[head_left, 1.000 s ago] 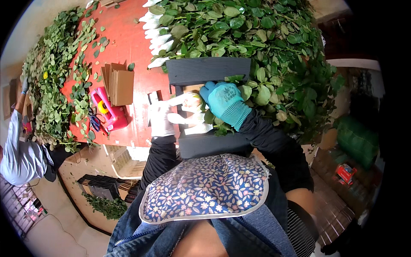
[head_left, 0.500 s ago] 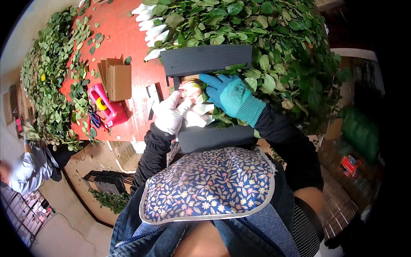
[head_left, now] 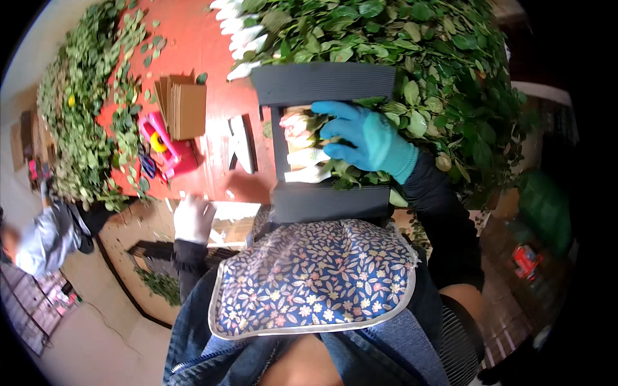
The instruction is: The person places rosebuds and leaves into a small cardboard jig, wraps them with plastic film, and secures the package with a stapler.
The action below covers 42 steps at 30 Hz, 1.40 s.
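My right hand [head_left: 370, 138], in a blue knitted glove, lies with fingers spread over leafy rose stems in a black ridged holder [head_left: 325, 85]. Pale pink rose heads [head_left: 298, 128] show left of its fingertips. Below them lie roses in white net sleeves [head_left: 308, 165]. Down at the table's front edge is my left hand [head_left: 195, 217], in a white glove, beside a box with white sheets [head_left: 235, 212]. Its fingers are bent and blurred, and what they touch is hidden.
Leafy stems [head_left: 444, 96] cover the right of the red table [head_left: 187, 38], with white-sleeved heads [head_left: 248, 42] beyond the holder. Cardboard pieces [head_left: 188, 110], a pink tape dispenser [head_left: 177, 157], scissors [head_left: 147, 164] and a white-and-black tool [head_left: 241, 145] lie left. Another person [head_left: 48, 238] works far left.
My left hand has left the roses in the holder and moved left and toward me, to the table's edge. My right hand stays over the stems, its fingers now more spread.
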Tool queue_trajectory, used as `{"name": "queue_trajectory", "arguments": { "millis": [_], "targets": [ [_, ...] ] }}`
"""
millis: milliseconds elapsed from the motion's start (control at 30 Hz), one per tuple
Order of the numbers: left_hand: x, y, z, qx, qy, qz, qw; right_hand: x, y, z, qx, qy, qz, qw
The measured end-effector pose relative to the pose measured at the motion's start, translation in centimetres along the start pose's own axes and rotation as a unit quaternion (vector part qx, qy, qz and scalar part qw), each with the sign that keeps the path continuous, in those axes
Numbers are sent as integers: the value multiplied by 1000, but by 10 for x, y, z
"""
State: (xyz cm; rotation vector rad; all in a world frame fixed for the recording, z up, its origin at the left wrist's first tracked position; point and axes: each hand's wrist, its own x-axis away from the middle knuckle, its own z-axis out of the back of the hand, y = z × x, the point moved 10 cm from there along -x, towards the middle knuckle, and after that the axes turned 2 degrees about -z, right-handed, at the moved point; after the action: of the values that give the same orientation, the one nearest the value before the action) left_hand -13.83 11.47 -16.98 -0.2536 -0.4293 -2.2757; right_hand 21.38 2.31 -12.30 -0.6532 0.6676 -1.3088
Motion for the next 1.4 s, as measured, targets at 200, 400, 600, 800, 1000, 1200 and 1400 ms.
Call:
{"name": "queue_trajectory", "arguments": {
  "millis": [200, 400, 600, 800, 1000, 1200, 1400],
  "targets": [
    [-102, 161, 13, 244, 66, -175, 951, 6, -27, -22, 239, -75, 32, 968],
    [-97, 176, 21, 214, 83, -299, 926, 7, -22, -28, 241, -61, 1, 969],
    [-79, 82, 61, 501, 123, -181, 838, 9, -17, -32, 244, -90, -21, 965],
    [-89, 141, 10, 345, -74, -174, 919, -9, -62, 24, 102, -60, -30, 992],
    [-95, 169, -20, 265, -108, -278, 917, 10, -47, -39, 166, -237, -125, 949],
    [-86, 152, -4, 276, 12, -312, 909, 24, -12, -74, 204, -345, -124, 908],
    [-16, 47, 17, 179, -6, -132, 975, 22, -21, -76, 244, -350, -89, 900]
  ]
}}
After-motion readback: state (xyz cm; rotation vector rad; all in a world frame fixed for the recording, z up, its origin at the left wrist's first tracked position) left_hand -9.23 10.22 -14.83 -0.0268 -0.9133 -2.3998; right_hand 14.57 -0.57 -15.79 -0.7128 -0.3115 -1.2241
